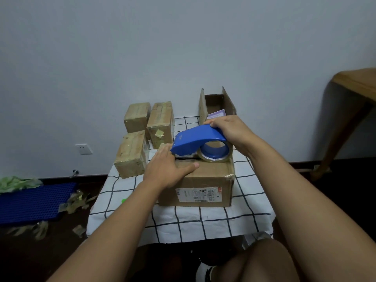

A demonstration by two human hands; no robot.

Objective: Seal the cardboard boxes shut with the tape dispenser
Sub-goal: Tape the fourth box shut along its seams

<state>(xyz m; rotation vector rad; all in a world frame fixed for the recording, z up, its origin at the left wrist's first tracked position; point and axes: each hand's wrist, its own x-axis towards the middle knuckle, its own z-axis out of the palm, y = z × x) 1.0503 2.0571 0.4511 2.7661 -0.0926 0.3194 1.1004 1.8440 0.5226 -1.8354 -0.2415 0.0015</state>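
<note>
Pale blue-grey wall backs a small desk (254, 220) draped in a white cloth with dark grid lines; only the head view shows it.

At the desk's middle stands the cardboard box (209, 180) being sealed, its label facing the near edge. The left hand (168, 169) lies flat on the lid, fingers straight, evidently pressing the flaps down so the seam stays closed. The right hand (230, 129) curls its grip round the rear of the blue tape dispenser (198, 142), which rests on the lid's far side with its nose tilted toward the left hand, seemingly placed to lay tape along the seam.

Three taped boxes (130, 155) sit by the far left corner, probably set aside as finished. An open box (228, 103) waits at the far edge.
</note>
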